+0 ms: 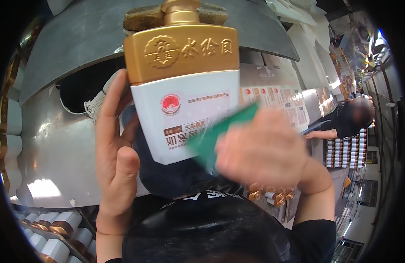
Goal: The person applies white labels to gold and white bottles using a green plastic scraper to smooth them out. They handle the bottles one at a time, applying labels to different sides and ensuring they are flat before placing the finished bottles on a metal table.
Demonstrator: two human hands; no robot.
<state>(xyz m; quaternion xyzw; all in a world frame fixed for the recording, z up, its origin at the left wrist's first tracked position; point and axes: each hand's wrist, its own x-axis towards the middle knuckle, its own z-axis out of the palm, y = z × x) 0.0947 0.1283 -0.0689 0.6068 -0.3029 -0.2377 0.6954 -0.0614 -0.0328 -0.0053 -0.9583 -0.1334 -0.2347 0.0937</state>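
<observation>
White-and-gold bottle [185,96] atop dark pad [163,179] — red round emblem [170,104], brown print [174,140], raised gold lettering [207,47]; I see right hand [264,149] closed on green card [209,142] against bottle front — left hand [115,153] loosely spread, bottle-side

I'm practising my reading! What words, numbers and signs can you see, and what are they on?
I don't copy words out, but here's where they are:
Bottle, gold part: raised characters, round emblem.
Bottle, white part: red round emblem; print, some hidden behind the green piece.
Printed labels: red marks; print too small to read.
Black clothing: white characters, partly hidden.
</observation>
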